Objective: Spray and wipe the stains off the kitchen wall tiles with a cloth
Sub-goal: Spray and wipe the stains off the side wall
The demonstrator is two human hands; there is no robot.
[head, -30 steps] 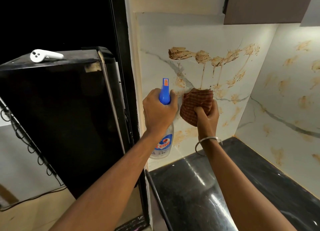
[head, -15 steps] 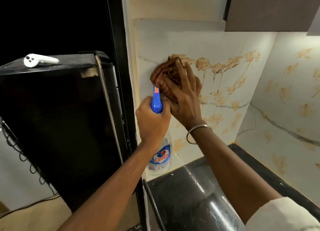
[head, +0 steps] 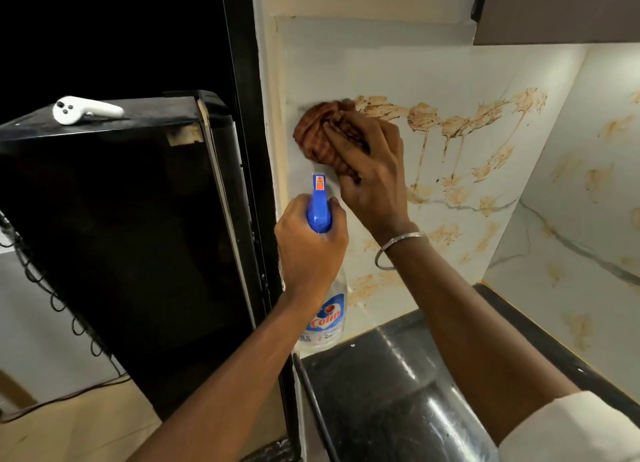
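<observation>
**Q:** Two hands at work; where might this fail?

**A:** Right hand (head: 374, 177), fingers spread, presses the bunched cloth (head: 313, 136) against the wall tiles (head: 363, 63) at the left end of the stains (head: 460, 122). A soiled cloth would likely smear brown over clean tile rather than lift it.

**Q:** And the other?

**A:** Left hand (head: 310, 250) grips the spray bottle (head: 327, 311) by its neck, nozzle toward the wall, just below the wiping hand. A careless squeeze could wet that hand, and runoff might reach the countertop (head: 398, 392).
</observation>
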